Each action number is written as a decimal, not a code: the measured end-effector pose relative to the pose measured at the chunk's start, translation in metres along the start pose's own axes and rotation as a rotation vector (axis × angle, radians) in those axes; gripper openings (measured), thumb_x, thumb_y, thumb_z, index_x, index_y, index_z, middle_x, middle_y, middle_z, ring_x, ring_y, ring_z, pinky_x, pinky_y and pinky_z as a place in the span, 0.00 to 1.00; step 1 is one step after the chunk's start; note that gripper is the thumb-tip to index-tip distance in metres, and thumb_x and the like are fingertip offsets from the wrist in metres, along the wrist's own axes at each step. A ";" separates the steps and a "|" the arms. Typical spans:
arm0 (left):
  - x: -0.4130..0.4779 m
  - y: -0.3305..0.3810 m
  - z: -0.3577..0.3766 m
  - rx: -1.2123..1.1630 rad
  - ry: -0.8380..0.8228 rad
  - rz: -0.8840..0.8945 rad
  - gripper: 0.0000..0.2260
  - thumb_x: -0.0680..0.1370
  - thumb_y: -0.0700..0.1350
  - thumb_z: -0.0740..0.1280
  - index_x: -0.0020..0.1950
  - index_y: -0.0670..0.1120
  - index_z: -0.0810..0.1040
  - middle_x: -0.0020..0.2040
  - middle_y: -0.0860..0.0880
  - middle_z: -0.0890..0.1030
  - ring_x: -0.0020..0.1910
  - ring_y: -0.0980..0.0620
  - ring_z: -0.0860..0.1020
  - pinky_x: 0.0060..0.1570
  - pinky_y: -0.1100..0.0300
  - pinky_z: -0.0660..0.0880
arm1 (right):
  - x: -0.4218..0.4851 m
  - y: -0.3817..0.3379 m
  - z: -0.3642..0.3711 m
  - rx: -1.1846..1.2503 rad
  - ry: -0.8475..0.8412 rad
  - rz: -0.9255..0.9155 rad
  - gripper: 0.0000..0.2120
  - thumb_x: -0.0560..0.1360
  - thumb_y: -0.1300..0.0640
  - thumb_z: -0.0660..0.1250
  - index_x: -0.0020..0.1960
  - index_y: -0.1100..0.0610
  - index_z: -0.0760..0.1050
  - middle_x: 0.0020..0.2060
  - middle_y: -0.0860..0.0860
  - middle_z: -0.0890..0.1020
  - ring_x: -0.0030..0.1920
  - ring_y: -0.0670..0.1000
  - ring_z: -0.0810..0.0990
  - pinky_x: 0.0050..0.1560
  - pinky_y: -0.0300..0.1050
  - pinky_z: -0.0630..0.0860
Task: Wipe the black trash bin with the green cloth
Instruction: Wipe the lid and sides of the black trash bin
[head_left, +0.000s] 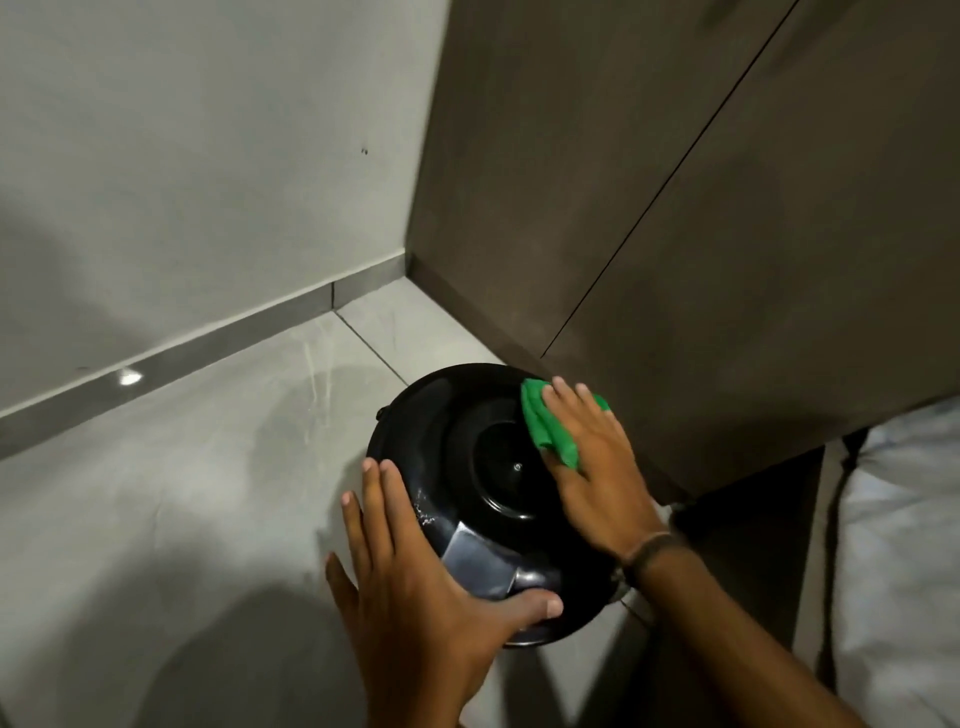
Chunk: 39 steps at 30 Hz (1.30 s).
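Black bin (467, 441) sits low centre of the frame, seen from above, round shiny lid w/ a sunken circle in the middle & a small screw at its centre. A silvery patch on the lid's near edge, some white specks just left of it.

Right hand (597, 462) lies flat on the right part of the lid, fingers spread & pointing toward the top of the frame, pressing the green cloth (548, 426) against the lid. Cloth is bunched, sticks out at the left of the fingers & a bit past the fingertips at the far rim. Hand isn't curled round the cloth, just palm-down on it. A dark band (652, 551) on that wrist.

Left hand (415, 582) is at the lower-left side of the bin, fingers open & laid along the bin's left edge, thumb hooked over the near rim by the silvery patch, so it braces the bin w/o closing round it. The two hands are well apart, one each side of the lid.

Bin stands on a grey tiled floor (182, 493), near a corner: pale wall (182, 156) w/ grey skirting upper left, dark brown cabinet (675, 208) upper right, bin just beside its base. White fabric at the right edge, can't tell what it is
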<state>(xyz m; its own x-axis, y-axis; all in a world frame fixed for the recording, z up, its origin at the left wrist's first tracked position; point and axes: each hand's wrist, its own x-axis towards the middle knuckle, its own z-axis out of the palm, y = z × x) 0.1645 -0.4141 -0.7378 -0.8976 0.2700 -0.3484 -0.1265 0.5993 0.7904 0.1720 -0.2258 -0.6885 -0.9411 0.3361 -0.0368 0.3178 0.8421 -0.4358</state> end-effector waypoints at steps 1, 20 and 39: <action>-0.001 0.000 0.001 0.004 0.015 0.006 0.84 0.39 0.83 0.73 0.82 0.60 0.28 0.85 0.60 0.31 0.86 0.52 0.35 0.82 0.38 0.45 | -0.005 -0.009 0.008 -0.039 -0.033 -0.125 0.30 0.82 0.63 0.62 0.82 0.52 0.60 0.84 0.49 0.57 0.86 0.52 0.50 0.85 0.58 0.47; -0.001 0.010 -0.010 0.087 -0.039 -0.024 0.83 0.39 0.86 0.68 0.78 0.61 0.21 0.84 0.58 0.27 0.86 0.46 0.33 0.82 0.30 0.47 | 0.084 0.034 -0.037 0.067 -0.155 0.217 0.10 0.81 0.55 0.66 0.60 0.46 0.82 0.58 0.50 0.87 0.62 0.55 0.84 0.67 0.56 0.79; -0.009 0.011 0.009 0.116 0.090 0.018 0.79 0.48 0.74 0.82 0.84 0.58 0.34 0.88 0.57 0.39 0.87 0.46 0.41 0.79 0.24 0.54 | -0.102 -0.001 0.057 0.096 0.194 -0.018 0.37 0.78 0.56 0.61 0.82 0.35 0.54 0.84 0.35 0.54 0.85 0.42 0.43 0.83 0.43 0.34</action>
<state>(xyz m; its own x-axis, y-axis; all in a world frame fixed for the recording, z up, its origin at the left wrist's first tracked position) 0.1756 -0.4033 -0.7309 -0.9341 0.2163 -0.2839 -0.0648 0.6796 0.7308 0.2609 -0.2843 -0.7356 -0.9039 0.4038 0.1411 0.2799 0.8077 -0.5189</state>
